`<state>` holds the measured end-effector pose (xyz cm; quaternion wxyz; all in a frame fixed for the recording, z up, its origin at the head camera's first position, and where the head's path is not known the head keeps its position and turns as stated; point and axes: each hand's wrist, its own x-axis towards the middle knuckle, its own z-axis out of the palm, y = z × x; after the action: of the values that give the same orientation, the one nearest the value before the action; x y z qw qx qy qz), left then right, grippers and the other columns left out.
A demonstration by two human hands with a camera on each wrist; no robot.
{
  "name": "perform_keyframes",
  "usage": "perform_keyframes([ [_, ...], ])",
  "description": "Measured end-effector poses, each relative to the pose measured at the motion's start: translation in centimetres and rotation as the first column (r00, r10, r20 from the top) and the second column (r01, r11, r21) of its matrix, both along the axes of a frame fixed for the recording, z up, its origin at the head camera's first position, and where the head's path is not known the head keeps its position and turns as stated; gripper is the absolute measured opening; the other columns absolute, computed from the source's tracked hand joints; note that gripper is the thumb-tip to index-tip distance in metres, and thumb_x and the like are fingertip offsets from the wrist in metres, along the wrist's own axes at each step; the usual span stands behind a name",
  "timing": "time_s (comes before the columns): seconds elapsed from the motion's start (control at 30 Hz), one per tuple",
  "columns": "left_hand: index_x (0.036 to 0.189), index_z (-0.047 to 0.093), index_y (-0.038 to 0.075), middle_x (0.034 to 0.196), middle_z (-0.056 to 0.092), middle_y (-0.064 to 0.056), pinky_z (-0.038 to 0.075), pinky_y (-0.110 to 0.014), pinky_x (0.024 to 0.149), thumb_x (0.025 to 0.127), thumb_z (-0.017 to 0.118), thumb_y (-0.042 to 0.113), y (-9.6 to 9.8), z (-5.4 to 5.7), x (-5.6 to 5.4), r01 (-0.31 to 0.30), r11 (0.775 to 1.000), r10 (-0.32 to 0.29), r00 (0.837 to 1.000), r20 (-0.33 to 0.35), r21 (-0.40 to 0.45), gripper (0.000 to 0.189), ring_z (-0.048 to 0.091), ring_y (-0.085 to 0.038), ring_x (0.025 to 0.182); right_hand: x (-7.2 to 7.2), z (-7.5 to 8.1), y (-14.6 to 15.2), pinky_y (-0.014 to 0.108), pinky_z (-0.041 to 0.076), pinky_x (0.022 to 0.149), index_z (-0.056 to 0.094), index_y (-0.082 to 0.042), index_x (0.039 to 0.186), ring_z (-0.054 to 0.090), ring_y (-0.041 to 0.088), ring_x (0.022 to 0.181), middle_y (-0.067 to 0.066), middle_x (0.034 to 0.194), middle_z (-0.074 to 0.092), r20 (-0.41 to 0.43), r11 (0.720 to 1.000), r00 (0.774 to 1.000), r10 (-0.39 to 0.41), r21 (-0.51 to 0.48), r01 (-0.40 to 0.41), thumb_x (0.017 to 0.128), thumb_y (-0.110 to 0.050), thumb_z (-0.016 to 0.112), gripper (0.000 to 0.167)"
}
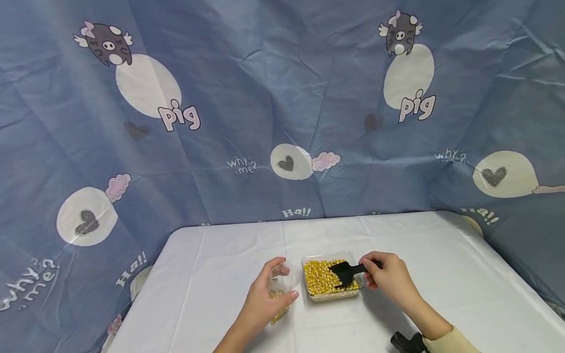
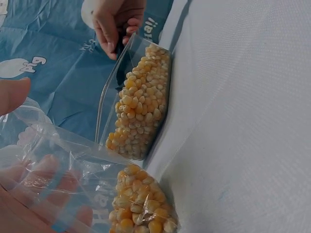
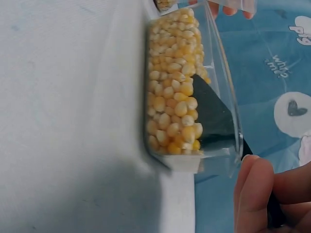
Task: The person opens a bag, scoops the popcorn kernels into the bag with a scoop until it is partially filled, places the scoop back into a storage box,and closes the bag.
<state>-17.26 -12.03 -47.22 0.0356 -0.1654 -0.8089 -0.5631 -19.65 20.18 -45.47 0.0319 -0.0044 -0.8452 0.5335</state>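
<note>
A clear rectangular container (image 1: 333, 297) of yellow corn kernels (image 1: 319, 277) stands on the table. My right hand (image 1: 390, 274) grips the handle of a small black shovel (image 1: 346, 273) between thumb and fingers. The shovel's blade dips into the kernels at the container's right side; kernels hide its edge in the right wrist view. Left of the container, my left hand (image 1: 265, 296) curves around a clear plastic bag (image 2: 73, 150) with kernels (image 2: 141, 201) at its bottom. Through the film, the fingers show behind the bag, while the thumb (image 2: 13, 94) is near its upper edge.
A white cloth (image 1: 220, 264) covers the table. Behind it hangs a blue curtain (image 1: 238, 98) with pig prints. A black device (image 1: 408, 342) is at the right wrist, by a pale sleeve (image 1: 452, 341).
</note>
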Motion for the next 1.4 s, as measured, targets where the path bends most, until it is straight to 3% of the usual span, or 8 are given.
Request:
perform_keyframes([
  [0.27, 0.143, 0.044, 0.032, 0.125, 0.060, 0.005, 0.042, -0.051, 0.097, 0.082, 0.085, 0.028, -0.2, 0.0, 0.0, -0.009, 1.000, 0.009, 1.000, -0.026, -0.010, 0.074, 0.056, -0.019, 0.120, -0.5, -0.6, -0.3, 0.034, 0.055, 0.050, 0.072, 0.000, 0.097, 0.064, 0.022, 0.054, 0.012, 0.067, 0.064, 0.019, 0.999, 1.000, 0.011, -0.054, -0.010, 0.100, -0.006, 0.062, 0.012],
  [0.7, 0.143, 0.044, 0.035, 0.126, 0.059, 0.005, 0.040, -0.053, 0.099, 0.081, 0.086, 0.030, 0.0, 0.1, 0.0, 0.009, 1.000, -0.009, 1.000, -0.028, 0.012, 0.075, 0.055, -0.017, 0.122, -0.4, -1.2, 0.0, 0.031, 0.047, 0.045, 0.071, -0.003, 0.096, 0.055, 0.021, 0.049, 0.010, 0.062, 0.060, 0.008, 1.000, 1.000, 0.013, -0.024, -0.012, 0.102, -0.008, 0.058, 0.014],
  [1.03, 0.144, 0.042, 0.034, 0.125, 0.059, 0.004, 0.037, -0.054, 0.102, 0.081, 0.085, 0.019, 0.0, 0.1, 0.1, 0.013, 1.000, -0.012, 1.000, -0.021, 0.026, 0.077, 0.055, -0.017, 0.121, -0.3, -1.5, -0.2, 0.033, 0.049, 0.044, 0.068, -0.001, 0.097, 0.057, 0.022, 0.049, 0.012, 0.065, 0.058, 0.006, 0.995, 1.000, 0.024, -0.093, -0.023, 0.103, -0.007, 0.057, 0.014],
  [1.2, 0.146, 0.040, 0.033, 0.123, 0.060, 0.003, 0.037, -0.055, 0.102, 0.082, 0.085, 0.024, 0.0, 0.0, 0.1, 0.008, 1.000, -0.008, 1.000, -0.023, 0.013, 0.078, 0.056, -0.018, 0.120, -0.3, -1.5, -0.2, 0.034, 0.050, 0.045, 0.068, 0.001, 0.098, 0.057, 0.023, 0.049, 0.013, 0.065, 0.057, 0.018, 0.993, 1.000, 0.025, -0.114, -0.023, 0.103, -0.006, 0.055, 0.016],
  [1.4, 0.147, 0.042, 0.029, 0.121, 0.062, 0.002, 0.028, -0.060, 0.108, 0.082, 0.086, 0.027, -0.1, 0.1, 0.1, 0.009, 1.000, -0.009, 1.000, 0.003, 0.029, 0.078, 0.053, -0.020, 0.123, -0.2, -1.4, -0.3, 0.033, 0.051, 0.046, 0.066, 0.004, 0.103, 0.057, 0.022, 0.049, 0.014, 0.067, 0.058, 0.061, 0.983, 0.998, 0.027, -0.181, -0.015, 0.104, -0.006, 0.053, 0.016],
])
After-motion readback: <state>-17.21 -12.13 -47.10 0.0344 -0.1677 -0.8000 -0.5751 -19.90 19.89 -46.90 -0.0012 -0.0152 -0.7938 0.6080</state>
